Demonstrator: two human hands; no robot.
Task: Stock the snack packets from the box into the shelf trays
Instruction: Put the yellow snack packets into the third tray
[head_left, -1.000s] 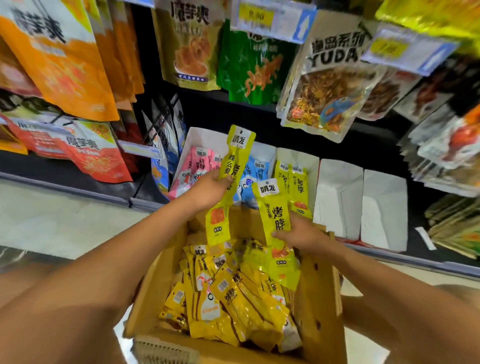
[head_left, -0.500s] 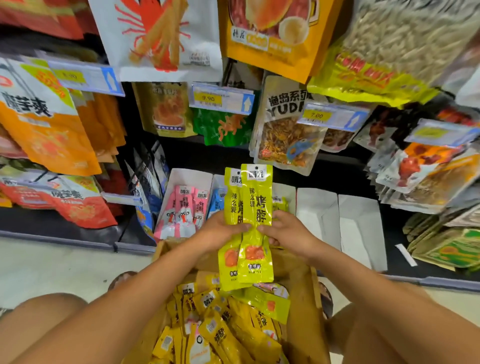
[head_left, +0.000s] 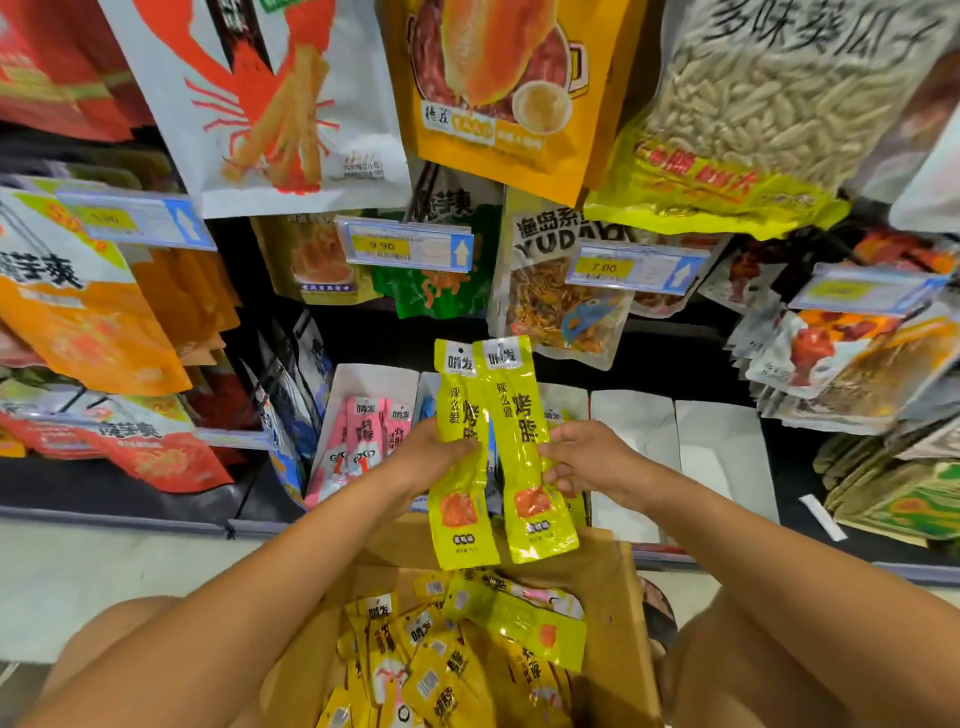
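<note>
Two long yellow snack packets stand upright side by side above the cardboard box. My left hand grips the left yellow packet at its middle. My right hand pinches the right yellow packet along its right edge. The box below holds several more yellow packets. Behind the held packets sit white shelf trays: one with pink packets, one with yellow packets mostly hidden, and two white trays to the right showing nothing inside.
Large snack bags hang on hooks above and on both sides, with price tags jutting forward. A stack of flat packets lies on the shelf at right. My knees flank the box; pale floor lies at left.
Both hands rose from the box, each with a yellow packet, and brought the two packets together upright in front of the trays. My view tilted upward.
</note>
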